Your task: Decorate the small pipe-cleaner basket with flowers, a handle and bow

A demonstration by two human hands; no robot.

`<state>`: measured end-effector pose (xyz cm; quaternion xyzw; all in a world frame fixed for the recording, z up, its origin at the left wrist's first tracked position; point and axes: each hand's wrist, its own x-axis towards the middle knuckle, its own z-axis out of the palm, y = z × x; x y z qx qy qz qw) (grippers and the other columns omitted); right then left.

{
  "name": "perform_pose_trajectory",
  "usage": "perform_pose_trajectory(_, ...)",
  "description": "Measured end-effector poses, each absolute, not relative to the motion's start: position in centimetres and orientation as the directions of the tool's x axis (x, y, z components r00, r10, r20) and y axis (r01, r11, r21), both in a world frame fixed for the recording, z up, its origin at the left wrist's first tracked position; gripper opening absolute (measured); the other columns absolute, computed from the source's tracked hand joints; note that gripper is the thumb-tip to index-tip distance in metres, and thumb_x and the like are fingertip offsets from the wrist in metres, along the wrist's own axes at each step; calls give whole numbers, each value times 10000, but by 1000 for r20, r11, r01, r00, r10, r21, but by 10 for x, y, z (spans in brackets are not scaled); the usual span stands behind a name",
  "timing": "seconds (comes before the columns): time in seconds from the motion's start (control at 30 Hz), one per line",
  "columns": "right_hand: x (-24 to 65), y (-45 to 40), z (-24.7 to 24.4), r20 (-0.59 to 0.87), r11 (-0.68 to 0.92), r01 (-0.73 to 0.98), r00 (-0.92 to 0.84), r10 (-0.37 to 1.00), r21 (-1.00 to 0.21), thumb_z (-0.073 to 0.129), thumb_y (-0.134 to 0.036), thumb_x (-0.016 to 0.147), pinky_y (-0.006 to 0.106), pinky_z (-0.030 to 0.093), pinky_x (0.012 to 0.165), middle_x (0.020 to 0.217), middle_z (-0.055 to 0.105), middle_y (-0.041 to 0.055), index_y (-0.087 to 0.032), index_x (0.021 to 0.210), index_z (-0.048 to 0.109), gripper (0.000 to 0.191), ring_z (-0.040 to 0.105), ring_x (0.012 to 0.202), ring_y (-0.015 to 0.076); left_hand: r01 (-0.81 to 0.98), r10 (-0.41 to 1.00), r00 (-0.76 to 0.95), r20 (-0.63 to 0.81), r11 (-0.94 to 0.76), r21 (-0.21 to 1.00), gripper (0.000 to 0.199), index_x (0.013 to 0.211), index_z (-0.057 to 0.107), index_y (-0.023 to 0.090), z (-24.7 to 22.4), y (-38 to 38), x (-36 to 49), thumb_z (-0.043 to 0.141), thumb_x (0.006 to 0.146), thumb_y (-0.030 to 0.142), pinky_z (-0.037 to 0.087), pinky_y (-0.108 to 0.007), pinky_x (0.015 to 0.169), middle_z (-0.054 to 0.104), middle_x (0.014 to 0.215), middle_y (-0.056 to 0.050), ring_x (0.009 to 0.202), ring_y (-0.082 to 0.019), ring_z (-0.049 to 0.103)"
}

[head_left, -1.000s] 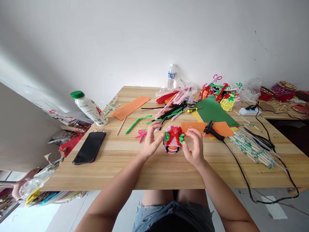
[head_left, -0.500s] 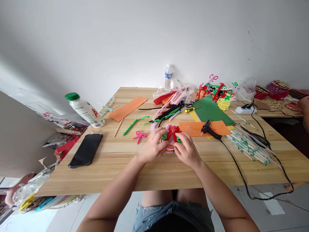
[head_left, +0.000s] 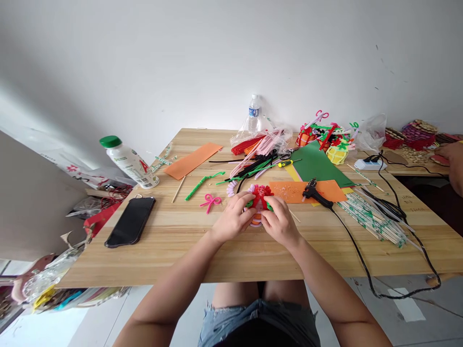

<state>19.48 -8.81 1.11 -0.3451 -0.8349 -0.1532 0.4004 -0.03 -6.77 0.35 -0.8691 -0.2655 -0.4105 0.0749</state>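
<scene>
Between my hands, near the table's front, is a small pipe-cleaner craft with a red flower top, green leaves and an orange and lilac base. My left hand is closed on its left side, fingertips at a green leaf. From the right, my right hand pinches it by the other green leaf. The fingers hide much of its middle. Left of my left hand lies a pink pipe-cleaner bow, and beyond it a coiled green pipe cleaner. A lilac coiled piece sits just behind my left hand.
A black glue gun rests on orange paper, its cord running right. Paper-wrapped sticks, a phone, a white bottle and pipe-cleaner bundles lie around. Another person's hand shows at far right.
Both hands keep their hold on the craft, with only slight finger shifts. At far right, the other person's hand has come further into view. The camera view has shifted slightly.
</scene>
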Motion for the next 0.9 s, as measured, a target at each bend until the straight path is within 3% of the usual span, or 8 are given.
perform_pose_trajectory(0.17,195,-87,10,769,730,679,-430,474,-70,541,-105,870,480,525,934,1196,609,125,-212,823,667,172,567,1118,269,516,425,513,745,-847,127,142,1040,596,205,4,-69,0,559,905,181,489,-486,975,523,1257,-125,1255,-278,471)
perform_pose_trajectory(0.33,195,-87,9,760,734,672,-424,491,-99,558,-106,862,469,520,941,1202,613,120,-214,839,688,171,571,1114,267,530,408,529,744,-843,85,144,1051,578,202,2,-68,1,550,911,185,495,-487,970,516,1256,-122,1258,-277,469)
perform_pose_trajectory(0.9,198,-88,15,770,742,669,-453,450,-40,513,-100,877,455,548,917,1191,600,122,-217,828,703,228,557,1119,257,495,345,530,774,-868,48,201,1084,594,232,1,-67,1,553,904,153,479,-491,990,480,1290,-99,1278,-272,428)
